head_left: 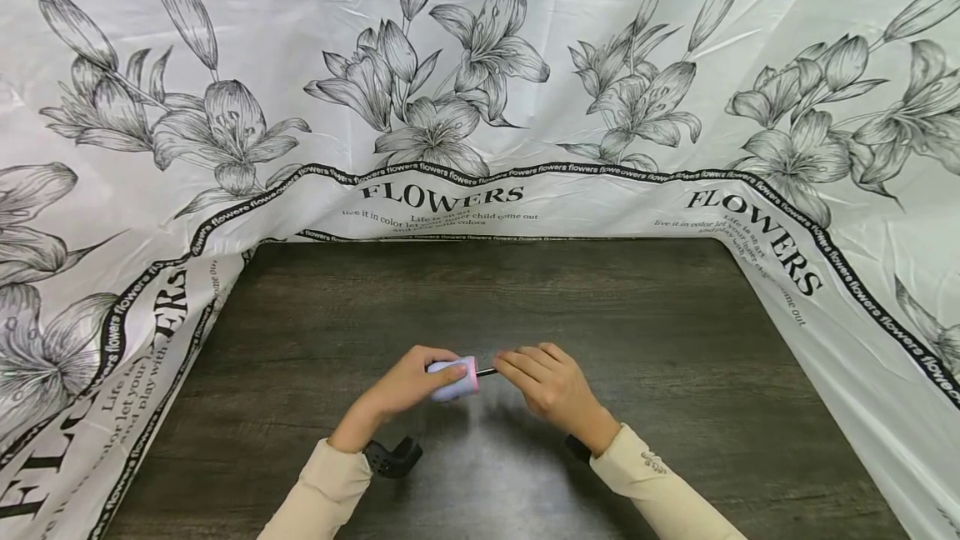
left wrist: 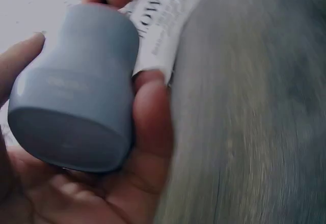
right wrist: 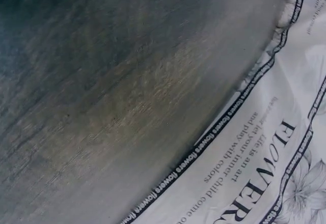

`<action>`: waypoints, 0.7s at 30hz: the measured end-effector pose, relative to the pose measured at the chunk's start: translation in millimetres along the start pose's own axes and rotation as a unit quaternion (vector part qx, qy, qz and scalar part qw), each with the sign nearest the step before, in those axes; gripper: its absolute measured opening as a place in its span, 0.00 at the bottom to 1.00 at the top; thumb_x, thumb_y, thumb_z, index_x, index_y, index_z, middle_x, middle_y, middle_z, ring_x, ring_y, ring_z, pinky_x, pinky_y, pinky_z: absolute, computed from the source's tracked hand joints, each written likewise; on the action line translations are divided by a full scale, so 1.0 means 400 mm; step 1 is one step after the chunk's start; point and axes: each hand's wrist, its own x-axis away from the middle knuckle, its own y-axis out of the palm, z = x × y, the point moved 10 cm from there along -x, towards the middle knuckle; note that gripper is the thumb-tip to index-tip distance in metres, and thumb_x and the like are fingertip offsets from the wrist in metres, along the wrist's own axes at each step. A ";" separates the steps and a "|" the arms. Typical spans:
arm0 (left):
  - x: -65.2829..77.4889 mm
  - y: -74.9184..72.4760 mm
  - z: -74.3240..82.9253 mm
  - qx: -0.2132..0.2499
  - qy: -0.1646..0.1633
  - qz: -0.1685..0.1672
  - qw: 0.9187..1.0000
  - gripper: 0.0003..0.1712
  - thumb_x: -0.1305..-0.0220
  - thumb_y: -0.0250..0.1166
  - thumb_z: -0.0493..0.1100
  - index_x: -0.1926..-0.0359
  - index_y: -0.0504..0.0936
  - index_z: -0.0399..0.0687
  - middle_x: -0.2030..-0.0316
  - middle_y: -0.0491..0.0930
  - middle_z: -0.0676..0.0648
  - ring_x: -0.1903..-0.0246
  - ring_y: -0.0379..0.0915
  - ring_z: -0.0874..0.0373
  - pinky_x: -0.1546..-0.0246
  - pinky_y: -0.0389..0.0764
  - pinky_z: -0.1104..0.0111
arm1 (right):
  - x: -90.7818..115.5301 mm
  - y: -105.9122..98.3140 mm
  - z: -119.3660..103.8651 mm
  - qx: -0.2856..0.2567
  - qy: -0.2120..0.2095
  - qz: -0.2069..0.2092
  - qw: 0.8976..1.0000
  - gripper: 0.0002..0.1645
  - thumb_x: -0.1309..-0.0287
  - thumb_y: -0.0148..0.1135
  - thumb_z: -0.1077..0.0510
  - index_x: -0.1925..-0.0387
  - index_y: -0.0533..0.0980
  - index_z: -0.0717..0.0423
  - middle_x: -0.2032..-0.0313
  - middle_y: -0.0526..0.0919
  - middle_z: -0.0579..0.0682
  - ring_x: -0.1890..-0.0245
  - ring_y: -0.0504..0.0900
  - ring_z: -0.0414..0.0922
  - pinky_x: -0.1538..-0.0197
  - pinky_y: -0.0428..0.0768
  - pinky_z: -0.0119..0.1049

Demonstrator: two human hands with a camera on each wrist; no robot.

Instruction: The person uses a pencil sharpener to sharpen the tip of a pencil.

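A lilac, rounded device with a pink rim (head_left: 453, 382), which looks like a pencil sharpener, is held above the table by my left hand (head_left: 408, 382). Seen by the left wrist camera, the sharpener (left wrist: 76, 76) has a flat oval base, and fingers grip it from both sides. A thin dark stick like a pencil (head_left: 487, 372) runs from its pink end to my right hand (head_left: 547, 382), whose fingertips pinch the far end. The pinched part is hidden by those fingers. Neither hand shows in the right wrist view.
Under both hands lies a dark wood-grain table (head_left: 337, 298). A white cloth with printed flowers and lettering (head_left: 450, 207) hangs along its back and sides. Black wrist straps (head_left: 393, 457) show by the cream sleeves (head_left: 322, 482).
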 end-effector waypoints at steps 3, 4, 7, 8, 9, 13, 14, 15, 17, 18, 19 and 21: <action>0.005 0.016 -0.011 0.070 -0.024 -0.046 0.996 0.27 0.29 0.55 0.49 0.51 0.77 0.23 0.72 0.80 0.47 0.75 0.76 0.60 0.75 0.78 0.70 | 0.000 -0.003 -0.010 0.009 -0.015 0.011 1.000 0.14 0.32 0.51 0.62 0.60 0.84 0.55 0.65 0.87 0.45 0.71 0.82 0.40 0.67 0.74 0.32; 0.006 0.020 -0.013 0.081 -0.028 -0.055 0.995 0.27 0.29 0.55 0.49 0.51 0.77 0.22 0.72 0.80 0.48 0.75 0.76 0.60 0.76 0.78 0.71 | 0.001 -0.002 -0.014 0.013 -0.017 0.012 1.000 0.14 0.32 0.51 0.62 0.61 0.84 0.55 0.67 0.86 0.44 0.73 0.80 0.39 0.69 0.72 0.30; 0.003 0.020 -0.020 0.075 -0.030 -0.058 0.995 0.26 0.31 0.58 0.49 0.52 0.78 0.24 0.73 0.80 0.48 0.76 0.76 0.59 0.76 0.78 0.70 | 0.002 -0.001 -0.022 0.025 -0.016 0.010 1.000 0.16 0.32 0.50 0.62 0.64 0.84 0.53 0.72 0.84 0.42 0.80 0.74 0.36 0.75 0.64 0.26; 0.002 0.018 -0.020 0.063 -0.025 -0.054 0.996 0.26 0.32 0.59 0.49 0.52 0.79 0.25 0.72 0.80 0.48 0.76 0.76 0.59 0.76 0.78 0.69 | 0.003 0.000 -0.025 0.028 -0.014 0.009 0.999 0.17 0.33 0.49 0.63 0.66 0.84 0.52 0.74 0.83 0.41 0.82 0.71 0.36 0.77 0.61 0.26; 0.001 0.017 -0.020 0.050 -0.017 -0.049 0.997 0.25 0.33 0.60 0.48 0.52 0.79 0.26 0.72 0.81 0.47 0.75 0.76 0.60 0.75 0.78 0.69 | 0.002 0.001 -0.027 0.031 -0.010 0.007 0.999 0.18 0.33 0.47 0.64 0.67 0.84 0.51 0.75 0.82 0.40 0.83 0.69 0.36 0.78 0.59 0.25; 0.000 0.005 -0.004 -0.029 0.041 -0.005 0.999 0.22 0.36 0.64 0.45 0.51 0.80 0.29 0.67 0.82 0.40 0.73 0.74 0.63 0.72 0.78 0.69 | 0.003 0.017 -0.018 0.005 0.036 -0.027 0.999 0.18 0.36 0.45 0.64 0.69 0.82 0.50 0.78 0.77 0.40 0.85 0.66 0.35 0.81 0.59 0.24; 0.001 0.002 0.001 -0.055 0.056 0.016 0.997 0.23 0.38 0.65 0.45 0.50 0.80 0.31 0.64 0.82 0.40 0.73 0.73 0.63 0.72 0.78 0.69 | 0.004 0.025 -0.009 -0.016 0.063 -0.046 0.997 0.18 0.36 0.46 0.64 0.68 0.83 0.51 0.79 0.77 0.40 0.85 0.64 0.34 0.82 0.58 0.23; 0.001 0.000 0.008 -0.086 0.075 0.037 0.993 0.24 0.39 0.67 0.45 0.48 0.79 0.31 0.62 0.82 0.39 0.72 0.73 0.63 0.72 0.77 0.71 | 0.007 0.037 0.004 -0.047 0.097 -0.071 0.992 0.16 0.35 0.48 0.63 0.68 0.83 0.52 0.79 0.77 0.41 0.86 0.63 0.33 0.83 0.58 0.23; 0.007 0.004 0.027 -0.153 0.123 0.079 0.977 0.26 0.43 0.70 0.44 0.47 0.79 0.33 0.58 0.81 0.40 0.70 0.72 0.62 0.71 0.76 0.71 | 0.024 0.074 0.038 -0.141 0.190 -0.141 0.961 0.13 0.36 0.53 0.62 0.65 0.85 0.55 0.81 0.78 0.41 0.88 0.58 0.30 0.85 0.57 0.20; 0.011 0.009 0.037 -0.191 0.150 0.101 0.965 0.27 0.45 0.71 0.43 0.46 0.79 0.34 0.57 0.81 0.41 0.68 0.73 0.61 0.70 0.77 0.71 | 0.041 0.098 0.057 -0.202 0.252 -0.181 0.929 0.12 0.37 0.55 0.61 0.64 0.85 0.57 0.80 0.80 0.41 0.88 0.58 0.29 0.85 0.57 0.20; 0.017 0.017 0.048 -0.231 0.180 0.121 0.948 0.28 0.48 0.73 0.42 0.46 0.79 0.35 0.56 0.80 0.42 0.66 0.74 0.59 0.69 0.77 0.71 | 0.064 0.125 0.071 -0.281 0.315 -0.218 0.880 0.12 0.38 0.56 0.63 0.62 0.85 0.60 0.82 0.78 0.42 0.88 0.56 0.29 0.85 0.56 0.21; 0.031 0.042 0.068 -0.309 0.240 0.151 0.908 0.31 0.54 0.76 0.40 0.47 0.79 0.35 0.55 0.79 0.44 0.61 0.76 0.57 0.63 0.80 0.68 | 0.124 0.175 0.086 -0.418 0.445 -0.277 0.742 0.13 0.38 0.56 0.65 0.59 0.83 0.67 0.85 0.75 0.43 0.89 0.54 0.30 0.84 0.55 0.23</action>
